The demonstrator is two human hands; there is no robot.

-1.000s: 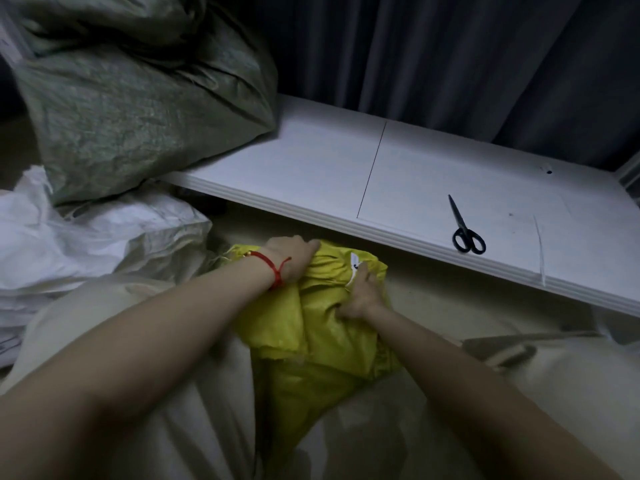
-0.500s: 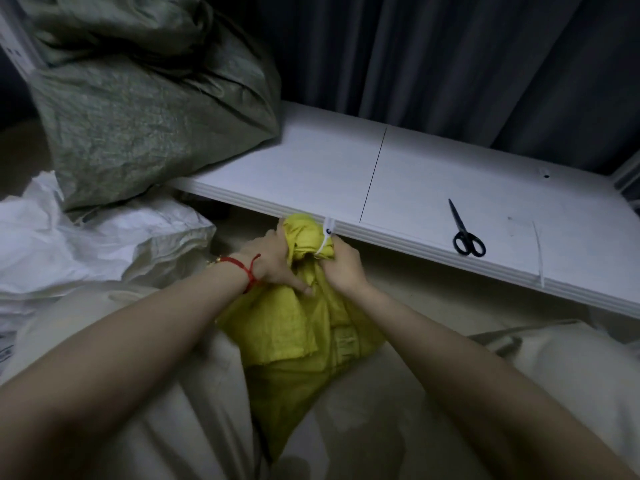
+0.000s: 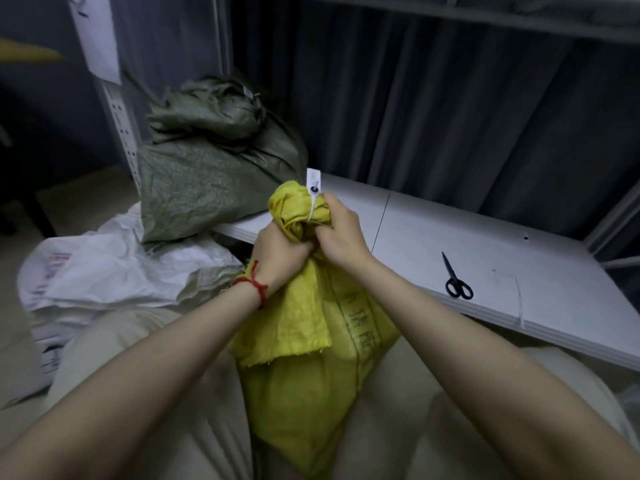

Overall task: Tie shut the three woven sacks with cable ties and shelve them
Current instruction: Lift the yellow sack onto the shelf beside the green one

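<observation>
Yellow sack neck gripped by left hand and right hand; white cable tie round neck; scissors near shelf board front edge

The shelf board lies bare between the green sack at its left end and the scissors near its front edge; right of the scissors, a loose cable tie; behind the board hangs a curtain; left of it, below the green sack, a white sack fills the floor.
</observation>
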